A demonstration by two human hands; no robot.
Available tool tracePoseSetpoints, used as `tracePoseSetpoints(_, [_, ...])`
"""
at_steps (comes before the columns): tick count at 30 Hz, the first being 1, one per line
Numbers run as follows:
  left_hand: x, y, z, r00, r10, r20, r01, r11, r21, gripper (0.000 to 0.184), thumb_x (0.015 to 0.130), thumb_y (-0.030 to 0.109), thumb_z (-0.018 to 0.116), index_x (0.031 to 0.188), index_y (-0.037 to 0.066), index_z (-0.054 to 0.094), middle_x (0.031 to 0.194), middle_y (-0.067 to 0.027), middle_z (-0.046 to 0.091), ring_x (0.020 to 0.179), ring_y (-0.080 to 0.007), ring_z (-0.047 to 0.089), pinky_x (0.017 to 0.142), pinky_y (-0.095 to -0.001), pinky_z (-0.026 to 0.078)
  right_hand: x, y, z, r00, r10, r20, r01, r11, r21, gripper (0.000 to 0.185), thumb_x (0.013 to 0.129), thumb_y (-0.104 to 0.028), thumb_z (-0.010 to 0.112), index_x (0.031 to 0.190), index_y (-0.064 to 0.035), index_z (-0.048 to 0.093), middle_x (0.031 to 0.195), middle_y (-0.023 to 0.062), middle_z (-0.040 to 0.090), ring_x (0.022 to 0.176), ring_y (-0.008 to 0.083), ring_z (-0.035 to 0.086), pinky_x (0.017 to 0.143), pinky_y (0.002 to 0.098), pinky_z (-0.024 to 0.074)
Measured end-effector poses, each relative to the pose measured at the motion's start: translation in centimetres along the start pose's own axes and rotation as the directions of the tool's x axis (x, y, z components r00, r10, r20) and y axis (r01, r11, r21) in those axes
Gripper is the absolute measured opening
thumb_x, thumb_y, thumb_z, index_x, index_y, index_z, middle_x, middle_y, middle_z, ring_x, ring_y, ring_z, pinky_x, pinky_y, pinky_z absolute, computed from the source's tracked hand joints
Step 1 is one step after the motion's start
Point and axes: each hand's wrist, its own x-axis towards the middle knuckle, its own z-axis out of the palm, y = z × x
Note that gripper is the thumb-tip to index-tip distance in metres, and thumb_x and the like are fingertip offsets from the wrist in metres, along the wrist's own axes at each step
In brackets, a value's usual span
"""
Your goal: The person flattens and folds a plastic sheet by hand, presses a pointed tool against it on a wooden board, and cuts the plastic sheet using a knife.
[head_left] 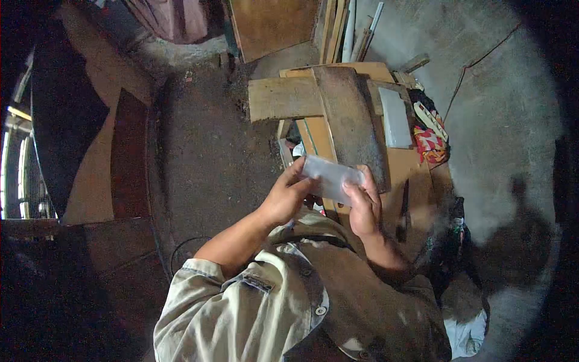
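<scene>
Between my two hands, in front of my chest, is a flat, translucent plastic bag (329,178), stretched out and slightly tilted. My left hand (285,196) pinches its left end, thumb on top and fingers at the edge. At the right end my right hand (365,202) grips it, with the thumb pressed on the upper face. Whether anything lies inside the bag cannot be made out. Beyond it is a wide, worn wooden board (356,120). A whitish flat stack or packet (395,117) rests on the bench to the right.
A lighter plank (283,98) crosses under the worn board. Red and yellow patterned cloth (429,145) and a cream slotted strip (430,120) lie at the bench's right side. Wooden strips and pipes (347,30) lean at the back. Dark dirt floor (205,145) stretches to the left.
</scene>
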Motion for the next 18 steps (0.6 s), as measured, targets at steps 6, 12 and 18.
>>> tracePoseSetpoints(6, [-0.1,1.0,-1.1,0.988,-0.122,0.090,0.106,0.981,0.164,0.041,0.091,0.008,0.056,0.130,0.004,0.044,0.105,-0.0066,0.060,0.093,-0.0162,0.060,0.079,-0.0314,0.051,1.6,-2.4,-2.0,0.968,-0.061,0.244,0.112,0.973,-0.200,0.032,0.088,-0.015,0.060,0.114,-0.0020,0.046,0.096,0.0034,0.052,0.090,0.0103,0.050,0.080,0.0255,0.0407])
tracePoseSetpoints(12, [0.8,-0.3,-1.0,0.981,0.086,0.173,-0.139,0.934,0.329,0.033,0.090,0.012,0.059,0.117,-0.002,0.046,0.086,-0.0054,0.059,0.069,-0.0107,0.056,0.056,-0.0251,0.044,2.4,-2.9,-1.2,0.879,0.051,0.475,0.259,0.784,-0.564,0.014,0.090,-0.014,0.059,0.089,-0.0005,0.055,0.074,0.0012,0.054,0.070,0.0088,0.048,0.062,0.0275,0.0416])
tracePoseSetpoints(18, [-0.2,1.5,0.6,0.990,0.121,-0.070,-0.094,0.946,0.310,0.014,0.093,0.015,0.058,0.101,0.004,0.053,0.080,0.0008,0.054,0.075,-0.0075,0.051,0.067,-0.0264,0.045,1.8,-1.5,0.4,0.962,-0.145,0.231,0.239,0.858,-0.455,0.015,0.093,-0.015,0.056,0.087,-0.0018,0.054,0.071,-0.0020,0.051,0.066,0.0045,0.045,0.058,0.0250,0.0396])
